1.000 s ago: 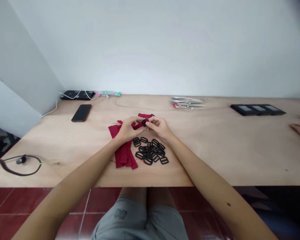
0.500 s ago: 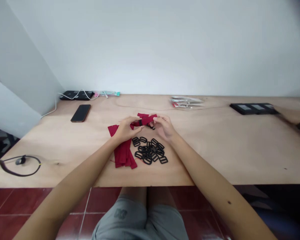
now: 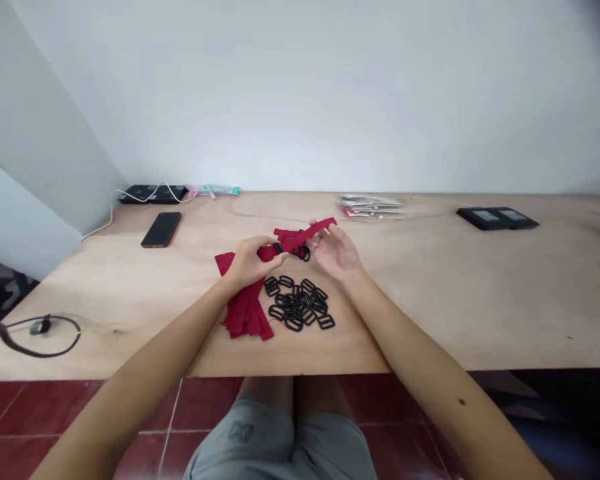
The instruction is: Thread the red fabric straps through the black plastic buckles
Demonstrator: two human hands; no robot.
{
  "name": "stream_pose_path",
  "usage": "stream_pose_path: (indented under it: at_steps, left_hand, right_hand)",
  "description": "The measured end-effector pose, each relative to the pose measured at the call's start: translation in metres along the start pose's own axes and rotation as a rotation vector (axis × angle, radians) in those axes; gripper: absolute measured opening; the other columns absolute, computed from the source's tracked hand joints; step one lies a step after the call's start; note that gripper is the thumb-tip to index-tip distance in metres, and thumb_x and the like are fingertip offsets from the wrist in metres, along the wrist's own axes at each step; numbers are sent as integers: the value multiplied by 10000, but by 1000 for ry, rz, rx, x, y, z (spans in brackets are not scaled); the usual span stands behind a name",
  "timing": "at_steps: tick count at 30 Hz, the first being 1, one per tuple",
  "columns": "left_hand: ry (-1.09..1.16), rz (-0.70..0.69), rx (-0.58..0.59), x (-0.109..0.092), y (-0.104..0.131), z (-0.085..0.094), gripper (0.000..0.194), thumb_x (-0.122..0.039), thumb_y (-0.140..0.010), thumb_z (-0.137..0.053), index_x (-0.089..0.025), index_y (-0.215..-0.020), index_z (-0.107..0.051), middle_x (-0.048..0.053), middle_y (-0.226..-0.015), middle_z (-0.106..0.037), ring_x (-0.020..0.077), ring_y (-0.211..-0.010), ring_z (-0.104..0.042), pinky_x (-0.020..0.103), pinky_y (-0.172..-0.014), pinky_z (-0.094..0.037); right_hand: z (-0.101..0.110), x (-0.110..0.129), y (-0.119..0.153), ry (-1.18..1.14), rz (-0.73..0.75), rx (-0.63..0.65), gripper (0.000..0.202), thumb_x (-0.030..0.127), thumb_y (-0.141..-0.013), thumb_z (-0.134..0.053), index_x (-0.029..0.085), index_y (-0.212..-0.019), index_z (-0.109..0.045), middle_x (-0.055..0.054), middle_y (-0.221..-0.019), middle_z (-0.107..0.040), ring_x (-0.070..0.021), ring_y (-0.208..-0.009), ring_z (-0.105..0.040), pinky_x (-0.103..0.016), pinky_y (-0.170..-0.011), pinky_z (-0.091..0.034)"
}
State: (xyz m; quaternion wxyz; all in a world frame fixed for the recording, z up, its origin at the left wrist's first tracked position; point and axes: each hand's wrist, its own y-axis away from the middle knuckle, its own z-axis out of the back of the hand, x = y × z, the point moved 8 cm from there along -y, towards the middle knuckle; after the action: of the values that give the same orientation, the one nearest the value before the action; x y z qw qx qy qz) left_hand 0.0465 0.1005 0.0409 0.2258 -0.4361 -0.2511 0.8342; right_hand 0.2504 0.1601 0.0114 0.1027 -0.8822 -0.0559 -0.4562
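Note:
A red fabric strap [image 3: 307,235] runs between my two hands, with a black slider buckle [image 3: 279,247] around it beside my left fingers. My left hand [image 3: 253,261] is closed on the strap at the buckle. Between its thumb and fingers, my right hand [image 3: 336,252] grips the strap's upper right end. Behind the strap lie another red piece [image 3: 284,234] and a few black buckles [image 3: 303,253], partly hidden. Several red straps [image 3: 247,312] lie piled below my left hand. To their right is a loose heap of black slider buckles and rings [image 3: 300,303].
A phone [image 3: 161,229] lies at left, with black boxes [image 3: 153,194] and a white cable behind it. Flat plastic packets [image 3: 371,206] rest near the wall. Two black boxes [image 3: 497,217] sit at right. A black cable loop [image 3: 43,335] is at the left front.
My right hand has drawn the strap's end up and right, so a longer length shows past the buckle. At far right, one black box is gone and another person's arm has moved back.

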Motion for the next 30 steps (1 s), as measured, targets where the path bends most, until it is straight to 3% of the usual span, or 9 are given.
stream_pose_path:
  at_steps: [5, 9, 14, 20, 30]
  left_hand:
    - [-7, -8, 49, 1, 1, -5, 222, -346, -880, -826, -180, -1022, -781, 69, -1007, -834, 238, -921, -793, 360, -895, -628]
    - [-28, -67, 61, -2, 2, -6, 222, -343, -890, -819, -180, -1031, -764, 80, -1019, -814, 235, -934, -771, 370, -894, -609]
    - [-89, -146, 83, -8, 1, -6, 208, -366, -937, -785, -185, -1033, -748, 69, -943, -757, 232, -913, -698, 395, -891, -570]
    - [-105, -199, 79, -9, 0, -5, 211, -348, -926, -798, -189, -1052, -741, 58, -920, -733, 227, -887, -659, 400, -885, -542]
    - [-156, -257, 150, -10, 1, -9, 273, -374, -935, -789, -187, -1128, -740, 62, -908, -713, 245, -916, -639, 416, -903, -533]
  right_hand:
    - [-16, -9, 3, -83, -48, 97, 387, 207, -640, -976, 281, -905, -705, 43, -897, -759, -135, -788, -649, -247, -723, -566]
    - [-9, -15, 1, -29, -58, 67, 315, 293, -705, -985, 264, -889, -731, 48, -850, -757, -124, -773, -674, -250, -774, -584]
    - [-6, -22, 1, 189, -60, 74, 346, 417, -686, -990, 227, -855, -756, -1, -897, -768, -164, -826, -685, -285, -797, -562]
    - [-10, -30, 1, 449, -16, 178, 347, 454, -723, -955, 183, -837, -770, -12, -833, -732, -144, -743, -618, -287, -734, -490]
    - [-10, -26, -2, 593, 125, 229, 334, 493, -800, -892, 189, -856, -765, -39, -857, -748, -183, -788, -658, -326, -789, -532]
